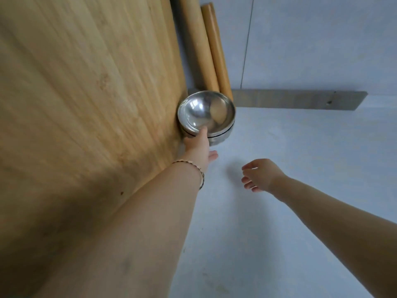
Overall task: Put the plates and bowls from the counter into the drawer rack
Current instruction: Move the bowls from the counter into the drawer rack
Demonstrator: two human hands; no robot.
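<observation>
Head view, looking down: a stack of steel bowls is sitting on a pale counter, pressed up against a wooden board on its left. The left hand is reaching straight ahead, thumb hooking over the near rim of the top bowl, fingers seemingly under it (partly hidden). The right hand is hovering nearer the viewer and to the right, fingers loosely spread, holding nothing. The bowls are lying forward and left of it, so the left hand is nearer.
</observation>
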